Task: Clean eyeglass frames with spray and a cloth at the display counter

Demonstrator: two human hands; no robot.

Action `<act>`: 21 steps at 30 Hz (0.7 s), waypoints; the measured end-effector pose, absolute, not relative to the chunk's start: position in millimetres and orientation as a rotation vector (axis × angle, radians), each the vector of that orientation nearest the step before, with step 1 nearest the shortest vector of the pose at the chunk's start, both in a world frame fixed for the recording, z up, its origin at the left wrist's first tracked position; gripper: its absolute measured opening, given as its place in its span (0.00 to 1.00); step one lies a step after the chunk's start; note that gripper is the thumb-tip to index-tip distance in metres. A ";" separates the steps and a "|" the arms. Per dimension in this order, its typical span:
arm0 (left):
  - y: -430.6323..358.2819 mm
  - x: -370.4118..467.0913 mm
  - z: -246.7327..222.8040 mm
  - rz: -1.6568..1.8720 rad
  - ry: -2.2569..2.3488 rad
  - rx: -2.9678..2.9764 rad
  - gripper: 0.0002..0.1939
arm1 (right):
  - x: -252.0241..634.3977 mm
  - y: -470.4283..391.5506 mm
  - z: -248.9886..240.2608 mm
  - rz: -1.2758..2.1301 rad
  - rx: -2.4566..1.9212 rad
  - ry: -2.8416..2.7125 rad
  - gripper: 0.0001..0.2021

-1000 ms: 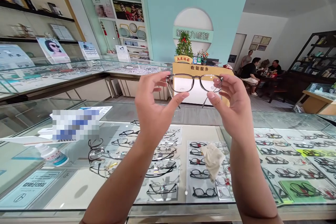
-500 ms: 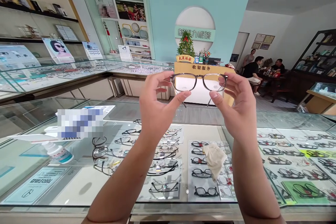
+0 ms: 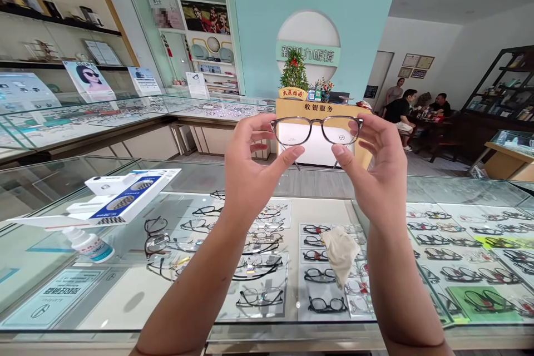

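A pair of eyeglasses with dark rims is held up in the air above the glass counter, lenses facing me and temples pointing away. My left hand grips its left end between thumb and fingers. At the other end, my right hand pinches the frame the same way. Small print shows on both lenses. Below my hands, a crumpled beige cloth lies on the counter glass. Rows of eyeglass frames sit in the display beneath and to the sides of my forearms.
Left on the counter are a white spray bottle and an open white and blue box. Beyond stands a cashier desk with a plant. Several people are at the far right near a table. Another glass showcase runs along the left.
The eyeglasses and both hands stay almost in place, with only a very slight shift. The view has moved a little, so the surroundings sit slightly further left.
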State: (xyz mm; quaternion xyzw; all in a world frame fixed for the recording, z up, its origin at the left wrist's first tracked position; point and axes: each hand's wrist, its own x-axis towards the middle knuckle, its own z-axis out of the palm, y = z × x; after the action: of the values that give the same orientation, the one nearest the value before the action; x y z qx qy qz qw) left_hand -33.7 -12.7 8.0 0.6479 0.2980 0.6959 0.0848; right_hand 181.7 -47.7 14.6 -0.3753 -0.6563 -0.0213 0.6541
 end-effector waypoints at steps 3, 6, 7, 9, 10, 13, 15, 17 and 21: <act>-13.5 -33.5 8.0 2.110 0.899 1.943 0.28 | 182.0 -46.9 14.3 -0.045 -0.844 -1.506 0.27; -13.1 -33.1 7.8 2.154 0.920 1.948 0.29 | 182.1 -46.2 13.6 -0.030 -0.831 -1.520 0.28; -12.6 -32.9 7.7 2.169 0.913 1.952 0.29 | 182.1 -46.0 13.3 -0.024 -0.826 -1.522 0.28; -11.6 -32.7 7.2 2.196 0.883 1.963 0.31 | 182.0 -45.4 12.8 -0.017 -0.812 -1.525 0.28; -11.3 -32.6 7.0 2.207 0.869 1.969 0.30 | 181.9 -45.1 12.5 -0.017 -0.803 -1.526 0.28; -12.2 -32.2 7.3 2.240 0.851 1.983 0.29 | 181.6 -43.9 11.8 -0.025 -0.787 -1.529 0.27; -14.2 -31.9 8.1 2.257 0.853 1.990 0.29 | 181.6 -43.3 11.5 -0.033 -0.789 -1.530 0.28; -16.2 -31.9 9.0 2.269 0.866 1.996 0.29 | 181.7 -42.9 11.4 -0.036 -0.795 -1.532 0.28; -17.2 -33.2 9.4 2.278 0.910 2.000 0.30 | 181.9 -42.8 11.5 -0.052 -0.804 -1.530 0.28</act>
State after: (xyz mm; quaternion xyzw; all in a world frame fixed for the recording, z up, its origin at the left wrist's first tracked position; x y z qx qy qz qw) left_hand -33.2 -17.2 9.4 0.6318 0.2876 0.7197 -0.0119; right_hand 181.9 -42.8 11.5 -0.3538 -0.6732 -0.0228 0.6489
